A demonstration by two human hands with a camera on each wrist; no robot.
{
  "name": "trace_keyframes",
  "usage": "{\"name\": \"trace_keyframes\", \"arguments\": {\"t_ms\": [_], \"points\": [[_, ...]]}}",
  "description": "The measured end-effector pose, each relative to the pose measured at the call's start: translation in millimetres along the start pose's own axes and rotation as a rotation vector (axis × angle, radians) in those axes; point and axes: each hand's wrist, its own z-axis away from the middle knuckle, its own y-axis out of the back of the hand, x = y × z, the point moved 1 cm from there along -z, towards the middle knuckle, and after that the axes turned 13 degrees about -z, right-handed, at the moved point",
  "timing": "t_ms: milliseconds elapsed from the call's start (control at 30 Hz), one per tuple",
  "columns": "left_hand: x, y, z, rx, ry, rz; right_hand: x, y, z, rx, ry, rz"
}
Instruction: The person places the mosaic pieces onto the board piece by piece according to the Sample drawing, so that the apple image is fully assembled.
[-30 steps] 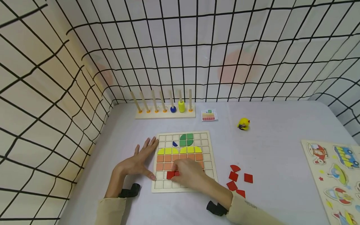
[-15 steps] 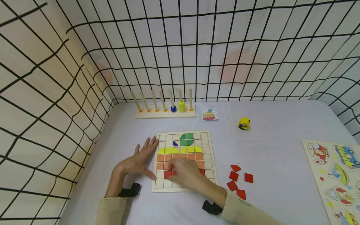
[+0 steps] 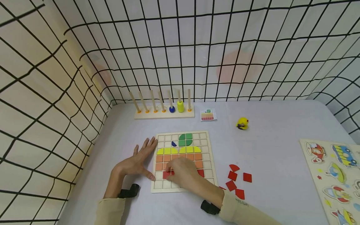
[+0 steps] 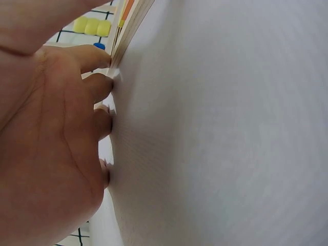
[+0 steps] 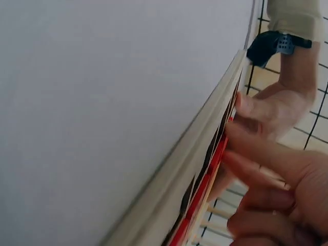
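Note:
A wooden grid board (image 3: 208, 165) lies on the white table, its squares partly filled with green, blue, yellow, orange and red tiles. My left hand (image 3: 136, 163) is spread along the board's left edge, thumb at the lower left side and fingertips at the upper left; in the left wrist view its fingertips touch down beside the board (image 4: 129, 32). Over the lower rows, my right hand (image 3: 184, 173) pinches a red square tile (image 3: 165, 175) between thumb and forefinger, near the row's left end. Red tiles (image 5: 197, 197) show in a line under these fingers in the right wrist view.
Loose red tiles (image 3: 232, 175) lie right of the board, one a quarter circle (image 3: 234, 167). Behind stand a peg rack (image 3: 164, 115) with beads, a small pattern card (image 3: 208, 115) and a yellow duck (image 3: 242, 123). A picture puzzle (image 3: 332, 175) lies far right; black netting (image 3: 195, 62) surrounds the table.
My right hand has shifted slightly left along the red row, uncovering a red tile at its right end. My left hand keeps its place.

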Motion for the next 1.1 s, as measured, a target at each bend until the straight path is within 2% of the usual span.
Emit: {"name": "trace_keyframes", "arguments": {"t_ms": [100,200,267,400,533,633,733,833,1100], "points": [[-0.2,0.1,0.3,-0.002,0.005,-0.003,2.9,8.3,3.9,-0.076,0.009,-0.028],[0.7,-0.2,-0.8,-0.006,0.004,-0.003,12.5,26.5,13.3,-0.134,0.001,-0.092],[1.2,-0.3,-1.2,-0.006,0.005,-0.003,21.4,42.7,21.3,-0.123,-0.026,-0.128],[0.8,-0.3,-1.3,-0.002,0.004,-0.003,45.2,78.4,40.2,-0.036,-0.113,-0.173],[0.1,-0.2,-0.3,-0.002,-0.001,0.003,77.9,112.4,65.2,0.031,-0.211,-0.177],[-0.4,-0.1,1.1,-0.005,0.009,0.003,103.3,130.3,85.2,0.06,-0.28,-0.163],[-0.5,0.1,1.7,-0.005,0.014,0.007,124.1,138.2,101.9,0.069,-0.338,-0.154],[-0.5,0.6,1.9,-0.002,0.013,0.012,137.0,138.6,111.9,0.069,-0.36,-0.16],[-0.6,1.0,2.4,-0.002,0.006,0.015,138.5,131.4,114.6,0.1,-0.36,-0.179]]}}
